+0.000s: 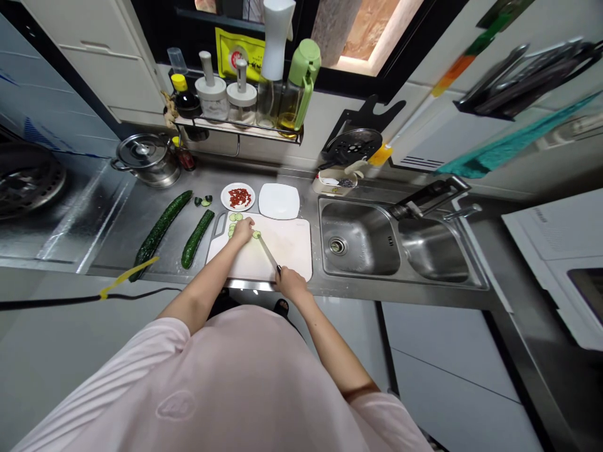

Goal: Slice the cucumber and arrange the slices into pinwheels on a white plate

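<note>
My right hand is wrapped round the dark handle of a kitchen knife. The blade points up and left over a white cutting board, its tip by a pale green cucumber slice. Close to the tip, my left hand rests low over the board with fingers bent together; what they hold, if anything, is hidden. Several cucumber slices lie just left of that hand. Left of the board lie a cut cucumber, a long whole cucumber and small cucumber ends.
Behind the board stand a white plate and a dish of chopped red pieces. A double sink is on the right, a lidded pot at back left. A bottle shelf overhangs the counter. A black cable crosses the left.
</note>
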Available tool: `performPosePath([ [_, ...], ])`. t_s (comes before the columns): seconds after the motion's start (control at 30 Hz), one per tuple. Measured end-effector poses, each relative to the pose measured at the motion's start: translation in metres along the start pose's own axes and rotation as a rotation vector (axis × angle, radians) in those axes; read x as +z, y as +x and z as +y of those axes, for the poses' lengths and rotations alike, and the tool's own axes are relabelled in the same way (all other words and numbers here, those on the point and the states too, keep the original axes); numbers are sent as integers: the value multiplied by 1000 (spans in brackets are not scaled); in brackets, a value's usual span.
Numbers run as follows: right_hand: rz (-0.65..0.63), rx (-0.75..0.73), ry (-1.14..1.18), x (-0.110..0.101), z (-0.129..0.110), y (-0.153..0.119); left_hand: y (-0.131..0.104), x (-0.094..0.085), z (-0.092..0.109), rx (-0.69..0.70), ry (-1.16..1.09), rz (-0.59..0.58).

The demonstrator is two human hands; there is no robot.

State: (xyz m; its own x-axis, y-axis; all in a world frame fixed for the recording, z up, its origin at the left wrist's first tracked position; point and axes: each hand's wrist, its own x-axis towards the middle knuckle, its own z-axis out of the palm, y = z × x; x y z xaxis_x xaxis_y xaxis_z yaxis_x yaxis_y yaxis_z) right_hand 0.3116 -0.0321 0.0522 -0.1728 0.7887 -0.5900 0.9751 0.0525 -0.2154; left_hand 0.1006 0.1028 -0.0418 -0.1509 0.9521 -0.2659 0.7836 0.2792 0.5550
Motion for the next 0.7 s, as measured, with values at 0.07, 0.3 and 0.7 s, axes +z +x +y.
performPosePath([
  [0.07,1,2,-2,-1,-2,3,0,-1,1,1,7,-3],
  [0.3,25,0,-11,2,-8,12,0,-2,2,-10,-2,-9],
  [0.7,52,6,-7,13,-6,11,-33,9,-2,171,45,88],
])
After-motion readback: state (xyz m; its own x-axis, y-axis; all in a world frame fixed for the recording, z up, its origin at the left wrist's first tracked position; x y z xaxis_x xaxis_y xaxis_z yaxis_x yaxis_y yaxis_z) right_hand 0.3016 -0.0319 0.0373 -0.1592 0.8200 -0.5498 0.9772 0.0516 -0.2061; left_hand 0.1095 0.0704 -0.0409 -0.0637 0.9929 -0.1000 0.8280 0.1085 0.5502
